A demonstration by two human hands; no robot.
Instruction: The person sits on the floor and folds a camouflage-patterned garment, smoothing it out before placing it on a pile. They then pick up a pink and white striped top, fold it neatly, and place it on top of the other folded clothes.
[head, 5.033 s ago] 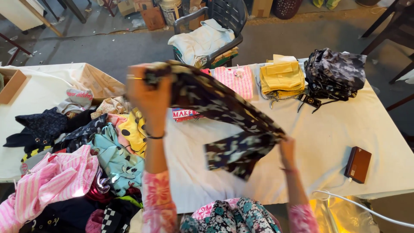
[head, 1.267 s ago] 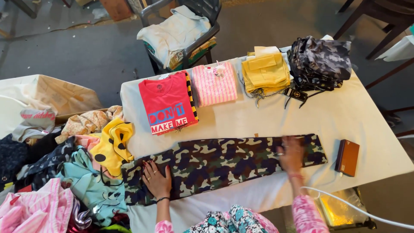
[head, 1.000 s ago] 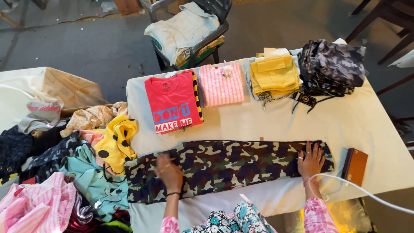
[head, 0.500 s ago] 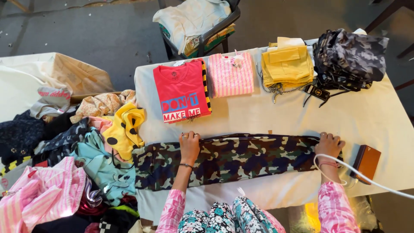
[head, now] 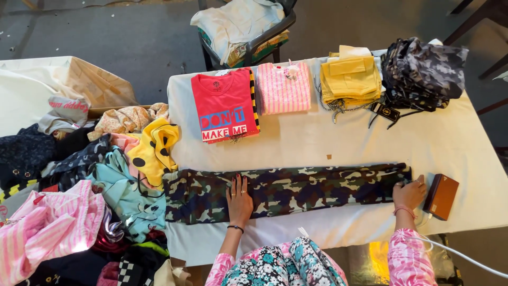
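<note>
**Camo trousers pressed flat across the table**

The camouflage trousers [head: 286, 191] lie stretched in one long narrow band across the near half of the white-covered table [head: 476, 153], a soft woven cloth blotched green, brown and cream. The left hand [head: 239, 198] rests palm down on the middle-left of the band, fingers spread flat, gripping nothing. The right hand [head: 408, 194] sits at the band's far right end, fingers curled onto the fabric edge; whether it pinches the cloth I cannot tell. Just beside that hand lies a small brown rectangular case [head: 441, 196]. Along the far edge sit neat folded squares: a red printed T-shirt [head: 224, 106], a pink striped top [head: 284, 87], a yellow stack [head: 350, 79], and a grey camouflage bundle [head: 423, 71]. To the left, a rumpled heap of mixed garments [head: 79, 190] spills beside the table.
</note>
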